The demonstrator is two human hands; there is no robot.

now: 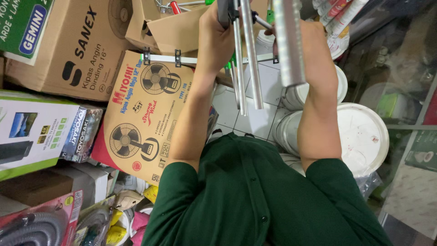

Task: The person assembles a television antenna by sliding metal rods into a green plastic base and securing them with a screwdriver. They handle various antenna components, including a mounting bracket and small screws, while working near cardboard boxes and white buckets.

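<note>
My left hand (pixel 217 28) is closed around a dark bracket at the top edge, and two thin silver rods (pixel 246 68) hang down from it. My right hand (pixel 315 37) is raised beside it, gripping a thick silver tube (pixel 289 45) that covers part of the hand. The fingertips of both hands are cut off by the top of the frame. My green shirt (pixel 259 200) fills the bottom middle. A white metal bar with brackets (pixel 169 58) runs behind my left forearm.
Cardboard fan boxes (pixel 141 114) and other cartons (pixel 77 50) are stacked on the left. White lidded buckets (pixel 364 136) stand on the right over a white tiled floor (pixel 261 118). Boxed goods and grey hose coils (pixel 41 228) lie at the lower left.
</note>
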